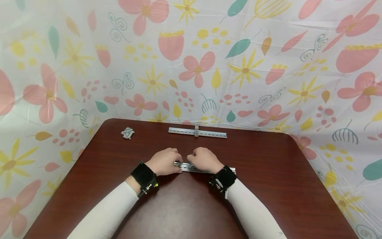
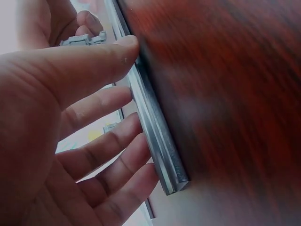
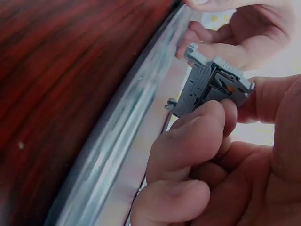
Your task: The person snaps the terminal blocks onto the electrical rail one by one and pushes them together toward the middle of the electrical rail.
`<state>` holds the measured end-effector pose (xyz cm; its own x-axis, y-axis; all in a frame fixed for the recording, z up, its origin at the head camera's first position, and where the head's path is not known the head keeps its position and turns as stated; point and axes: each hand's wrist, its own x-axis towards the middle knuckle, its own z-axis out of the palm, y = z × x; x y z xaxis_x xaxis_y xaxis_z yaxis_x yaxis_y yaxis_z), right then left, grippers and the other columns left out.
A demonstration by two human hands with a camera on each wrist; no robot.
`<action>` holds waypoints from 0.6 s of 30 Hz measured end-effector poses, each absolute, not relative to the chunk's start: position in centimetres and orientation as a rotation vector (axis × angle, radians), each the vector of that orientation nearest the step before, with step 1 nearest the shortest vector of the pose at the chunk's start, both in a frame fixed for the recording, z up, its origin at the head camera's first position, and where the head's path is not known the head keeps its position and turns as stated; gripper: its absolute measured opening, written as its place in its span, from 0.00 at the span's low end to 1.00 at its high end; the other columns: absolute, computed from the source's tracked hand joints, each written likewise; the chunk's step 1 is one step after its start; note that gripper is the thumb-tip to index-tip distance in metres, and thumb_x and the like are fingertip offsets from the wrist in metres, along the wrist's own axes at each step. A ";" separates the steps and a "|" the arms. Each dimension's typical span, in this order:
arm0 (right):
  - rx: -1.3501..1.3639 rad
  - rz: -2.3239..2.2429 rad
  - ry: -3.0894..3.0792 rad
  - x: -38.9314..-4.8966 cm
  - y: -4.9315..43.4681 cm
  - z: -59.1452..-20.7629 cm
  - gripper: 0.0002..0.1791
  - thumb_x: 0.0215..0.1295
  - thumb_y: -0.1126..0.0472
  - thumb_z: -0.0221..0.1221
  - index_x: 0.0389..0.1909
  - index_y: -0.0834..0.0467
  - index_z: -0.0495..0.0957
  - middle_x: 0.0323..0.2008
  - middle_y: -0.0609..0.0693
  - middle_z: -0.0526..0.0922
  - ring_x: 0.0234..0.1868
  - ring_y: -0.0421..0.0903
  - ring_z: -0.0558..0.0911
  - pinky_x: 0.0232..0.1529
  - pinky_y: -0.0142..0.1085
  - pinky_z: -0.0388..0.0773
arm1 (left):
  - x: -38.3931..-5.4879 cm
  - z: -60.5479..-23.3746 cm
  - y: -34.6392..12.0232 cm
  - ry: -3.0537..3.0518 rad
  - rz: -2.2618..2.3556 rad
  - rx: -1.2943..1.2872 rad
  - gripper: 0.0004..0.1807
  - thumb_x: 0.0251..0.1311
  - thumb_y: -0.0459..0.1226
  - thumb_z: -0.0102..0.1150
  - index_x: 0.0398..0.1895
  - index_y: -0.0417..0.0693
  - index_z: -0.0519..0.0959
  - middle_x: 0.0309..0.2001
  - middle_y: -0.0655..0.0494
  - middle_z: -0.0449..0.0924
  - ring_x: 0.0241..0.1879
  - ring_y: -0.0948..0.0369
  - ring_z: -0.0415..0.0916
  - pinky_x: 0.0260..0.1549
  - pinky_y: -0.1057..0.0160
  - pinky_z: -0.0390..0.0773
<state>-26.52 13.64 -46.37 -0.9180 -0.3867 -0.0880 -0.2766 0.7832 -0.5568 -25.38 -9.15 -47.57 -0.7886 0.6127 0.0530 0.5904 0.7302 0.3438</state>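
A slotted metal DIN rail lies across the table in front of me. My left hand grips it near its left end, the thumb on the near side and the fingers along the far side, as the left wrist view shows. Between thumb and fingers, my right hand pinches a grey terminal block. In the right wrist view the block's hooked feet face the rail, with a gap between them. From the head view the block is mostly hidden by the right hand.
A second DIN rail lies at the back of the table, with terminal blocks mounted near its middle. Several loose grey terminal blocks sit at the back left. Behind the brown table hangs a flowered curtain.
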 end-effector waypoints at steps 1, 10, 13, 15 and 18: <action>-0.513 -0.807 2.783 -26.5 13.5 -46.4 0.28 0.79 0.56 0.57 0.15 0.49 0.62 0.17 0.42 0.56 0.19 0.42 0.55 0.29 0.38 0.55 | -25.4 -47.6 -9.2 2.865 0.530 0.996 0.14 0.63 0.48 0.82 0.49 0.56 0.94 0.44 0.61 0.83 0.48 0.57 0.80 0.44 0.56 0.83; -0.450 -0.736 2.793 -26.4 13.5 -46.6 0.28 0.80 0.56 0.57 0.15 0.49 0.64 0.17 0.43 0.57 0.20 0.42 0.56 0.28 0.39 0.55 | -25.2 -47.6 -9.0 2.860 0.552 1.010 0.11 0.65 0.46 0.81 0.47 0.56 0.94 0.43 0.60 0.83 0.47 0.58 0.80 0.41 0.58 0.82; -0.452 -0.728 2.795 -26.4 13.4 -46.8 0.27 0.80 0.56 0.57 0.15 0.49 0.64 0.18 0.43 0.57 0.20 0.42 0.57 0.28 0.39 0.56 | -25.1 -47.6 -8.9 2.864 0.540 1.004 0.11 0.65 0.46 0.81 0.47 0.55 0.94 0.43 0.60 0.83 0.47 0.58 0.80 0.42 0.57 0.82; -0.454 -0.722 2.799 -26.4 13.3 -46.9 0.27 0.80 0.55 0.57 0.15 0.49 0.65 0.18 0.43 0.58 0.20 0.42 0.58 0.28 0.39 0.57 | -25.1 -47.6 -9.0 2.871 0.532 1.000 0.11 0.65 0.46 0.81 0.47 0.55 0.94 0.43 0.60 0.83 0.47 0.58 0.80 0.42 0.57 0.83; -0.459 -0.697 2.794 -26.3 13.1 -46.9 0.27 0.80 0.55 0.57 0.15 0.49 0.66 0.18 0.43 0.60 0.20 0.42 0.60 0.27 0.39 0.58 | -25.1 -47.7 -9.2 2.871 0.528 0.989 0.11 0.65 0.47 0.81 0.47 0.56 0.94 0.43 0.60 0.83 0.46 0.58 0.79 0.40 0.58 0.82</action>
<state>-26.35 13.10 -46.90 -0.9258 -0.3512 -0.1401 -0.2443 0.8383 -0.4874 -25.09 -9.18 -47.71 -0.7924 0.6076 0.0546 0.5872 0.7355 0.3379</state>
